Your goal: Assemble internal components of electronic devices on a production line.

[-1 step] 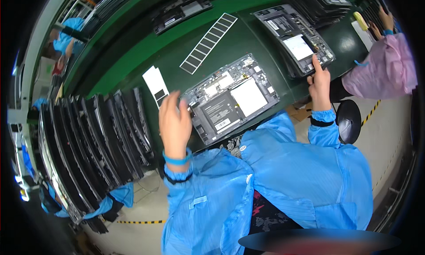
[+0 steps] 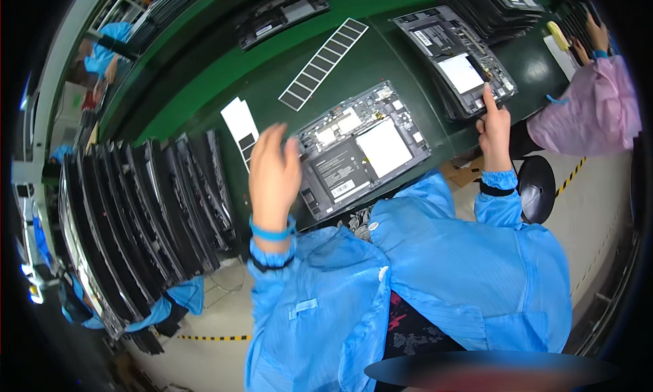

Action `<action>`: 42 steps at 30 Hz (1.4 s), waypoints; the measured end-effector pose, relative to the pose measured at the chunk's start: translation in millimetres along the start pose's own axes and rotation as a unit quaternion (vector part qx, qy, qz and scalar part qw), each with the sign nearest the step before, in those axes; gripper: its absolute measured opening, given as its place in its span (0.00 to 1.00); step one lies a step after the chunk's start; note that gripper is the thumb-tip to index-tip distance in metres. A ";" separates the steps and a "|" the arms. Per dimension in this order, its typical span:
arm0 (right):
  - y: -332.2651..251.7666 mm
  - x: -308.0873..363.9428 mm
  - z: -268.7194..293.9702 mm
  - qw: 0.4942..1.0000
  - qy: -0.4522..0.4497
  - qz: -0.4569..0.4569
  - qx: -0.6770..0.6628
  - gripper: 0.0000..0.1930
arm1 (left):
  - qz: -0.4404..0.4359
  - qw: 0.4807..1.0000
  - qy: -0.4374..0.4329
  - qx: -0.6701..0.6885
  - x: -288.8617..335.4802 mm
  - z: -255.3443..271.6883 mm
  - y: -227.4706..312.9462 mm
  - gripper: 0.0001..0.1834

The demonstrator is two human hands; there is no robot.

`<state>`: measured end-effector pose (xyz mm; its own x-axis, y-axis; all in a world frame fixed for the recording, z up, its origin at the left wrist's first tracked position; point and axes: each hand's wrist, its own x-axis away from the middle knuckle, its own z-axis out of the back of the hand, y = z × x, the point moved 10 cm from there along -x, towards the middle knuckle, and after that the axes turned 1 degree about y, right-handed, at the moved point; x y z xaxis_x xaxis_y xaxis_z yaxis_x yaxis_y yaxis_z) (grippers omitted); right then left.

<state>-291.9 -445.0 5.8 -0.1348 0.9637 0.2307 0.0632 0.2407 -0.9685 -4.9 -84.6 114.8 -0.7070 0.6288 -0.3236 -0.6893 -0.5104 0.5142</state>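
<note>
An opened laptop base [image 2: 364, 150] lies on the green bench in front of me, its circuit board, black battery and a white rectangular piece showing. My left hand [image 2: 273, 177] is at the left edge of that base, fingers stretched out and holding nothing; whether it touches the edge I cannot tell. To the right, another opened laptop base [image 2: 452, 58] rests on top of a stack. My right hand [image 2: 495, 130] grips its near corner, with the index finger laid over the top edge. The underside of the grip is hidden.
Several dark laptop parts [image 2: 146, 222] stand upright in a row at left. A strip of black labels [image 2: 323, 64] and a white card [image 2: 239, 123] lie on the bench [image 2: 272, 72]. Another base [image 2: 282, 14] sits at the back. A person in a pink sleeve [image 2: 588, 109] works at right.
My left hand has shifted slightly up and to the right. My right hand stays at the corner of the stacked laptop base.
</note>
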 end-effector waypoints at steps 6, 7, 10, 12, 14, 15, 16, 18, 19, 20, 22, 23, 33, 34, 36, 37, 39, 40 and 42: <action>-11.8 -4.2 11.1 0.972 -0.076 0.014 0.222 0.28 | 0.038 0.988 -0.139 -0.062 -66.8 -93.9 -28.2 0.36; -14.7 -12.2 17.0 0.966 -0.058 0.046 0.247 0.28 | 0.031 0.983 -0.153 -0.093 -64.1 -102.6 -32.0 0.37; -19.7 -12.3 19.0 0.954 -0.036 0.093 0.284 0.28 | 0.028 0.976 -0.175 -0.124 -59.1 -100.3 -42.6 0.39; -19.1 -6.4 17.7 0.947 -0.032 0.066 0.313 0.29 | 0.012 0.976 -0.183 -0.120 -55.2 -94.0 -49.1 0.40; -28.9 -3.8 17.0 0.925 -0.020 0.129 0.355 0.28 | 0.009 0.980 -0.170 -0.100 -42.9 -79.4 -62.9 0.39; -41.8 -0.4 18.0 0.900 0.002 0.191 0.392 0.28 | 0.002 0.982 -0.169 -0.079 -37.2 -73.8 -66.7 0.37; -58.2 5.8 17.8 0.873 0.022 0.258 0.414 0.25 | -0.006 0.984 -0.167 -0.059 -31.9 -69.6 -70.1 0.36; -54.3 10.8 0.8 0.956 -0.113 0.190 0.191 0.19 | -0.023 0.988 -0.145 -0.035 -25.4 -62.8 -73.6 0.33; -70.5 45.0 -40.1 0.931 -0.222 0.253 0.143 0.13 | -0.012 0.991 -0.134 0.002 -25.8 -58.3 -73.7 0.31; -74.4 74.1 -74.9 0.934 -0.267 0.223 0.081 0.14 | 0.000 0.992 -0.123 0.039 -25.4 -54.2 -72.7 0.30; -86.7 135.3 -155.6 0.865 -0.404 0.295 0.035 0.21 | 0.016 0.993 -0.103 0.050 -24.3 -51.7 -71.8 0.28; -83.0 147.3 -185.6 0.849 -0.435 0.301 0.005 0.22 | 0.002 0.997 -0.068 0.030 -25.7 -50.3 -72.5 0.28; 25.3 175.7 -390.6 0.839 -0.481 0.189 0.168 0.21 | 0.059 0.996 -0.039 -0.058 -18.2 -45.3 -78.6 0.34; 31.6 176.9 -392.3 0.830 -0.485 0.191 0.199 0.19 | 0.063 0.996 -0.041 -0.056 -18.1 -44.2 -79.2 0.34; 40.5 177.5 -393.2 0.820 -0.487 0.189 0.233 0.18 | 0.054 0.995 -0.045 -0.065 -17.6 -45.4 -77.6 0.35; 37.7 175.8 -391.4 0.822 -0.470 0.207 0.247 0.16 | 0.055 0.995 -0.045 -0.067 -16.7 -47.0 -79.3 0.36; 40.0 171.3 -389.6 0.819 -0.456 0.216 0.273 0.15 | 0.050 0.995 -0.044 -0.073 -15.8 -48.0 -79.7 0.36; 41.4 170.6 -389.2 0.820 -0.455 0.213 0.276 0.15 | 0.044 0.995 -0.039 -0.080 -16.6 -47.7 -78.9 0.37; 38.3 174.1 -389.3 0.816 -0.456 0.234 0.268 0.15 | 0.032 0.995 -0.039 -0.090 -18.1 -48.9 -80.5 0.37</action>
<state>72.0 -222.9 45.3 -0.9150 0.3896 -0.1046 -0.0893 -0.4487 -0.8892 55.6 -83.5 40.4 -0.7407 0.6318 -0.2286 -0.6655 -0.6432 0.3787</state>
